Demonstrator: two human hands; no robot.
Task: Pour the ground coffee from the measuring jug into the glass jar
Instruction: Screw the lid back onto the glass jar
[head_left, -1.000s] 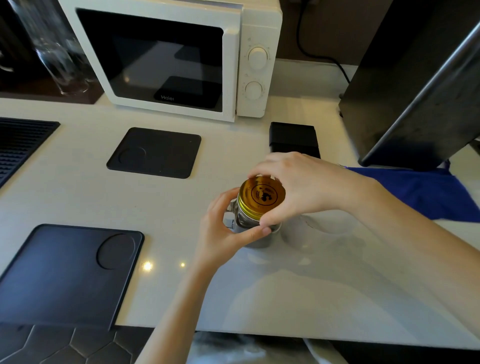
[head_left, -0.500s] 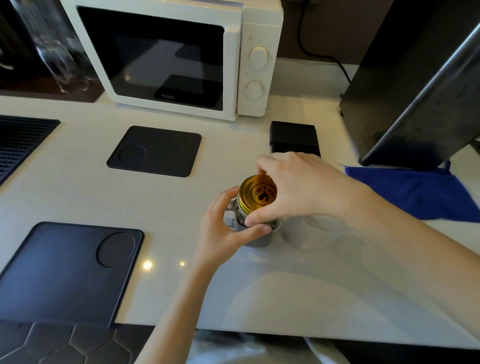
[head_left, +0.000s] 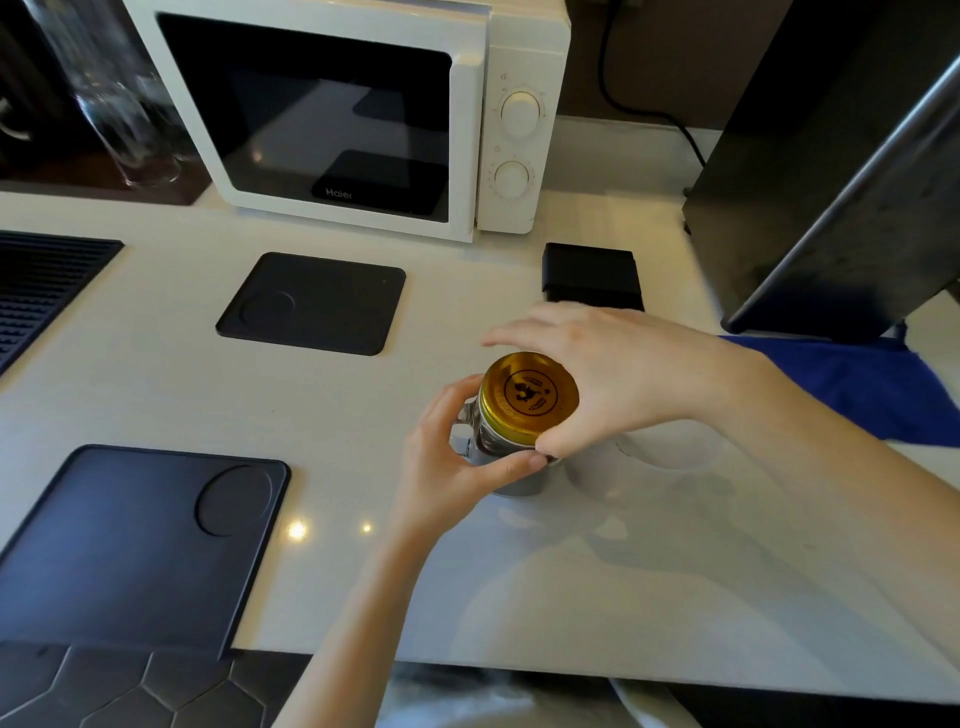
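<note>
While both hands work at mid-counter, nearest me is the dark tray (head_left: 130, 545) at the front left edge of the white counter (head_left: 363, 415), round recess in its far right corner. Left hand (head_left: 457, 457) wraps the body of the glass jar (head_left: 511, 457), thumb across the near side, fingers round the far left. Jar stands upright on the counter. Right hand (head_left: 613, 374) is clamped from above on the gold lid (head_left: 530, 397), thumb at the near rim, fingers curled over the far rim. Lid sits on the jar mouth; can't tell if it's screwed tight or loose. Just right of the jar, under the right wrist, a pale rounded vessel (head_left: 654, 457), mostly hidden — probably the measuring jug, can't confirm. Blue cloth (head_left: 852, 384) lies right of that. Further back: a black mat (head_left: 311, 301) to the left, small black box (head_left: 592, 275) beyond the right hand. At the back, white microwave (head_left: 353, 114), door shut, and a large dark appliance (head_left: 831, 156) far right.
</note>
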